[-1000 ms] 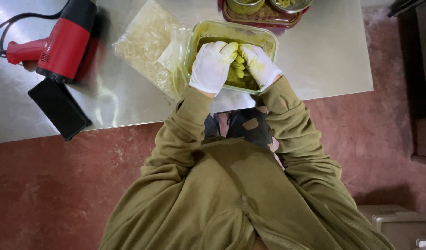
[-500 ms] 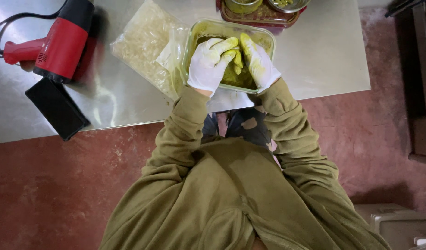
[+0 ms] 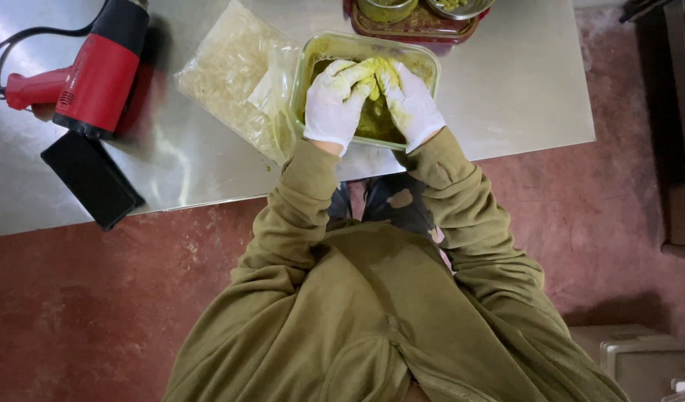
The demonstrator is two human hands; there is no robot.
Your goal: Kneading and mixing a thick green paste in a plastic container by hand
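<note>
A clear rectangular container (image 3: 310,58) of green-yellow paste (image 3: 374,120) sits on the steel table (image 3: 521,82). Both my hands wear white gloves smeared with the paste. My left hand (image 3: 335,104) and my right hand (image 3: 411,104) are over the container, fingertips pressed together around a lump of the paste. Olive sleeves cover my arms.
A clear bag of pale grains (image 3: 234,71) lies left of the container. A red heat gun (image 3: 93,67) with a black cord and a flat black device (image 3: 93,179) lie at the table's left. A red tray (image 3: 413,22) with metal bowls stands behind. The floor is reddish.
My hands stayed over the container, fingers drawn closer together around the paste. The view has shifted slightly.
</note>
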